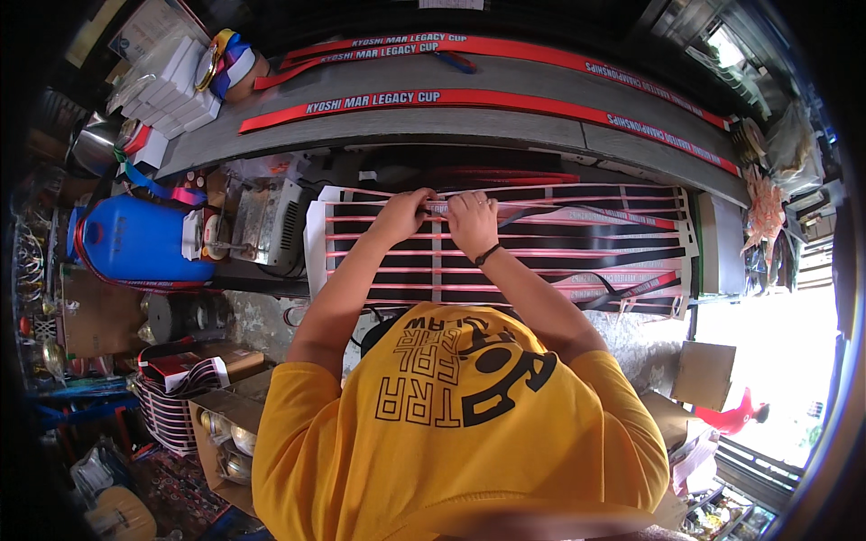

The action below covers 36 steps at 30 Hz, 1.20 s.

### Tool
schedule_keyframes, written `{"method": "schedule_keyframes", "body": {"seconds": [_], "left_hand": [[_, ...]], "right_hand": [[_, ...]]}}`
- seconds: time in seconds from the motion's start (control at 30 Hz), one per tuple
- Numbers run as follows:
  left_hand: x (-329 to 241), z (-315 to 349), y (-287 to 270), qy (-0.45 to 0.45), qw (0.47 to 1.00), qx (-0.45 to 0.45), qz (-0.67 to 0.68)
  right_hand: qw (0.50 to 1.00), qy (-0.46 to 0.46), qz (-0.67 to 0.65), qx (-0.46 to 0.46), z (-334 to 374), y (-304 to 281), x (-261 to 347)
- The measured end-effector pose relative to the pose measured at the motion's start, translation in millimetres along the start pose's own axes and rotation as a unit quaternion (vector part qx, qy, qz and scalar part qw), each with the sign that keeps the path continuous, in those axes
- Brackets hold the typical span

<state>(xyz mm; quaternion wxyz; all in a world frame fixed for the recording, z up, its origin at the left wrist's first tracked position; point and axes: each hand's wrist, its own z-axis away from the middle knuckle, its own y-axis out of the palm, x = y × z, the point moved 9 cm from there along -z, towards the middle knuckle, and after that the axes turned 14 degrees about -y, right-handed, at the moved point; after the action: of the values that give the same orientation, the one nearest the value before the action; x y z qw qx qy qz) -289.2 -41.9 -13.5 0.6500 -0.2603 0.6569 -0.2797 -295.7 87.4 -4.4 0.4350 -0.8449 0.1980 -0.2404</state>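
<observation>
Below the work shelf lies a wide printed sheet (541, 255) of black bands with thin red and white lines between them. Both my hands are at its far edge, left of its middle. My left hand (406, 216) is closed, its fingertips pinched together at a printed strip; a small dark bit shows there, too small to name. Close beside it, my right hand (471, 222) rests on the sheet with its fingers stretched apart. Loose printed strips (622, 217), partly peeled or curled, lie across the sheet to the right of my hands.
Red printed ribbons (505, 97) stretch along the grey shelf (541, 135) beyond the sheet. On the left stand a blue plastic drum (144, 239) and a grey metal machine (266, 225). White boxes (176, 86) are stacked at the far left, and an open cardboard box (225, 442) sits near my left side.
</observation>
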Motion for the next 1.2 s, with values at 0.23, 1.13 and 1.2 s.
{"method": "schedule_keyframes", "body": {"seconds": [0.23, 1.13, 1.2], "left_hand": [[-2.2, 4.0, 7.3, 0.01, 0.999, -0.009, -0.035], [59.7, 51.5, 50.3, -0.282, 0.92, -0.162, 0.218], [63.4, 51.1, 52.8, -0.283, 0.922, -0.156, 0.212]], "right_hand": [[0.999, 0.034, -0.029, 0.021, 25.6, 15.9, 14.2], [0.97, 0.073, -0.124, 0.197, 10.9, 50.4, -24.6], [0.972, 0.064, -0.121, 0.19, 10.4, 48.7, -22.2]]}}
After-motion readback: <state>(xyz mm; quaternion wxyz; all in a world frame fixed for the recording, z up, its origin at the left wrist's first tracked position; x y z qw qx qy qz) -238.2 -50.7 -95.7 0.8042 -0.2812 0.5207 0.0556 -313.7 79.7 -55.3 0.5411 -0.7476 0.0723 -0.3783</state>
